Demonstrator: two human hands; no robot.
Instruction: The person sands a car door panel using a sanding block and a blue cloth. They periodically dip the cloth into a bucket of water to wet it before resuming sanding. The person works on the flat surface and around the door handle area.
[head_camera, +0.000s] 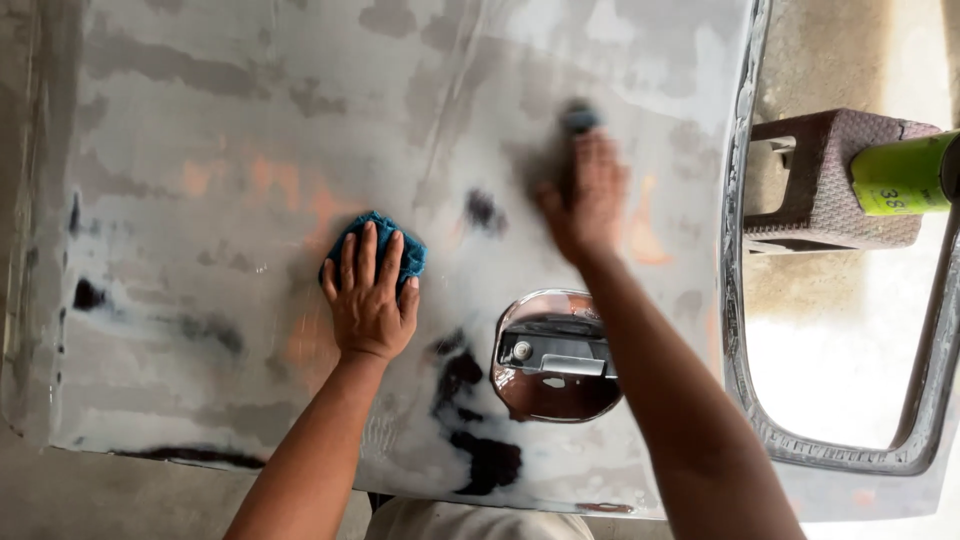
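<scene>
The right hand (585, 195) is blurred, its fingers closed on a dark sanding block (578, 120), mostly hidden. The left hand (368, 295) presses flat, fingers spread, on a blue cloth (400, 240) on the grey car door (220, 150)

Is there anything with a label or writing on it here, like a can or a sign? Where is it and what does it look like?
Green can: far right, lying across the brown hollow block; round tube shape, bright lime green.
Label patch: on the can's lower side, lighter yellow-green with dark printing.
No signs or screens are in view.
</scene>
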